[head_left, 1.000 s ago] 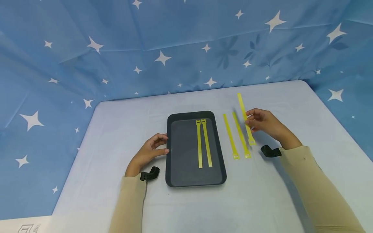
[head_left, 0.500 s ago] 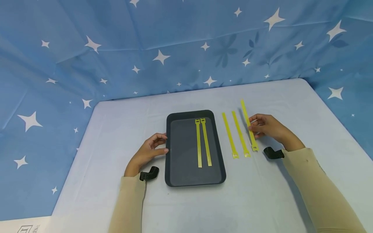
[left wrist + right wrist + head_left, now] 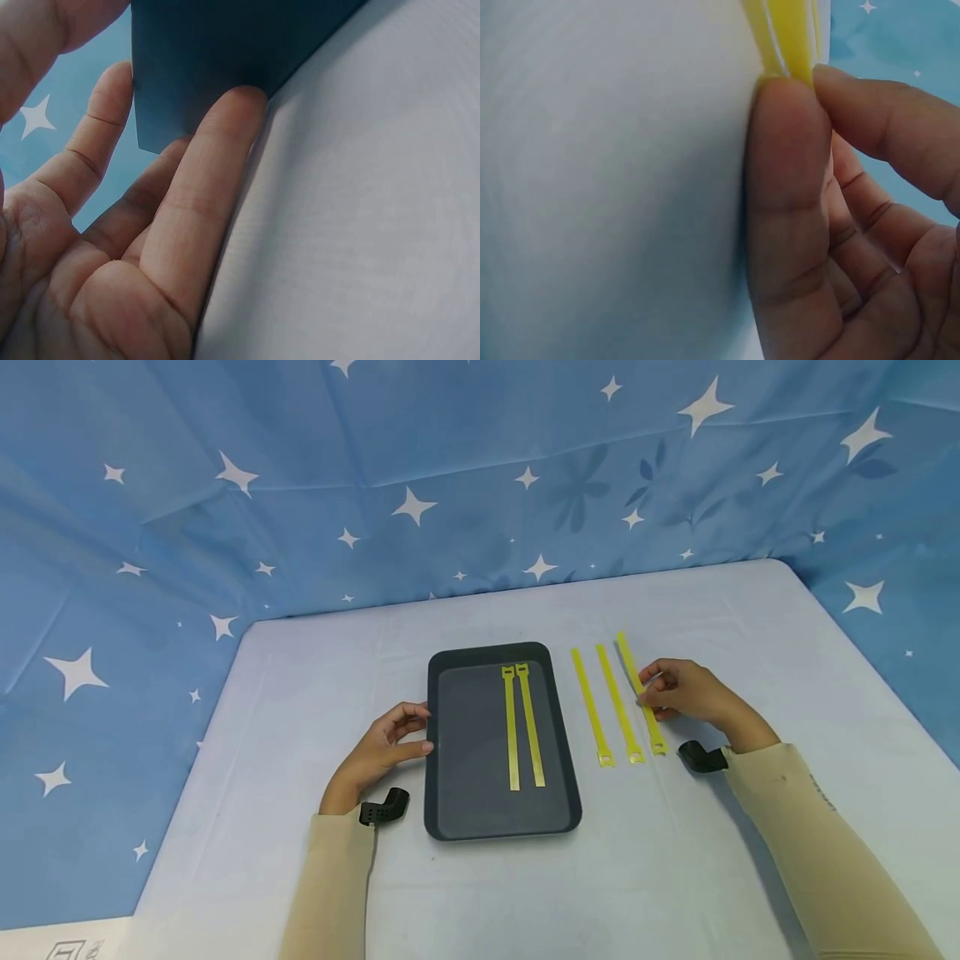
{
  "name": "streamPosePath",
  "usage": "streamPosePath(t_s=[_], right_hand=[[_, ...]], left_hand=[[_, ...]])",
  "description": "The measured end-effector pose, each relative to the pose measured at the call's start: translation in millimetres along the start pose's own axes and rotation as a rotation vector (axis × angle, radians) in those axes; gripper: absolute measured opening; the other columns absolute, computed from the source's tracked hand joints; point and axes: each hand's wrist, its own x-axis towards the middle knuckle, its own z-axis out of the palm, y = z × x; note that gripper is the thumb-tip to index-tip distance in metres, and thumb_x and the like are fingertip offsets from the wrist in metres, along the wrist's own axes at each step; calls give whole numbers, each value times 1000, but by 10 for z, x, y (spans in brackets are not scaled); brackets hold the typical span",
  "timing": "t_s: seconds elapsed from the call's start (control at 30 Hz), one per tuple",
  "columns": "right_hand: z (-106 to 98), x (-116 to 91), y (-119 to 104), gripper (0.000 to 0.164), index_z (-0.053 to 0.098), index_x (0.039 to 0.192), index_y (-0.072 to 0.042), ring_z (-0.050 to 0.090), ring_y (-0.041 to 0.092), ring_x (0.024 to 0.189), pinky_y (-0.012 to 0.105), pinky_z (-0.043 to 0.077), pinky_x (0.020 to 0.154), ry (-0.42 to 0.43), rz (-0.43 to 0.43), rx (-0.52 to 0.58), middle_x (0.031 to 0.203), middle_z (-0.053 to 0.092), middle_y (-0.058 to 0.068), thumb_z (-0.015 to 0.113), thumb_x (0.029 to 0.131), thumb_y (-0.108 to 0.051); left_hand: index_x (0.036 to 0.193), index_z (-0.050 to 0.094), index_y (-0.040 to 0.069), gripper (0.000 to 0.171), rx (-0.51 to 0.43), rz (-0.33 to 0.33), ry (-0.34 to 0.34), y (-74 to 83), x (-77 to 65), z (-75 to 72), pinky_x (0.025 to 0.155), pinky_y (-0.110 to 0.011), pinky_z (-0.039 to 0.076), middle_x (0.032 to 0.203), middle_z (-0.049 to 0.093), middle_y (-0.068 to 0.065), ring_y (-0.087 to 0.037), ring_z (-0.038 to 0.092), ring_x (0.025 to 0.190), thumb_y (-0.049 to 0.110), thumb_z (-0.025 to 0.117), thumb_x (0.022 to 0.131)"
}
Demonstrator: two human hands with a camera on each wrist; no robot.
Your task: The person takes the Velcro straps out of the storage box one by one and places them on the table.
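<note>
My right hand (image 3: 686, 693) pinches a yellow cable tie (image 3: 630, 662) between thumb and fingers, low over the table. The tie has a slotted head at its near end. In the right wrist view the thumb and a fingertip meet at the yellow tie (image 3: 787, 34). Just left of it, two more yellow cable ties (image 3: 618, 703) lie side by side. My left hand (image 3: 386, 743) touches the left side of a dark grey tray (image 3: 566, 777), its fingers fairly straight. The left wrist view has those fingertips against the tray's outer wall (image 3: 195, 60).
Inside the tray, two yellow cable ties (image 3: 512, 735) lie on the right half, slotted heads at the far end. A white cloth (image 3: 480, 902) covers the table. Behind it hangs a blue curtain (image 3: 300, 527) with white stars. Each wrist wears a black camera (image 3: 702, 757).
My right hand has brought its cable tie down and a little towards me, close to the two loose ones on the table. The left hand stays at the tray.
</note>
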Motion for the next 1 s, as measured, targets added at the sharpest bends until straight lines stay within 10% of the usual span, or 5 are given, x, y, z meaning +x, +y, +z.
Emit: streamPosePath(t_s=[0.47, 1.0], right_hand=[[-27, -67, -128, 35, 52, 115, 1, 65, 20, 67, 34, 52, 63, 58, 49, -239, 82, 60, 8, 70, 94, -22], [-25, -83, -338, 22, 61, 113, 3, 66, 25, 76, 36, 59, 64, 89, -197, -190, 93, 63, 15, 65, 97, -12]], left_hand=[[133, 45, -5, 49, 0, -6, 0, -8, 1, -6, 90, -27, 53, 158, 30, -17, -37, 43, 134, 4, 70, 91], [132, 48, -2, 47, 18, -13, 13, 5, 0, -5, 91, -27, 52, 156, 33, -15, -34, 45, 133, 5, 70, 91]])
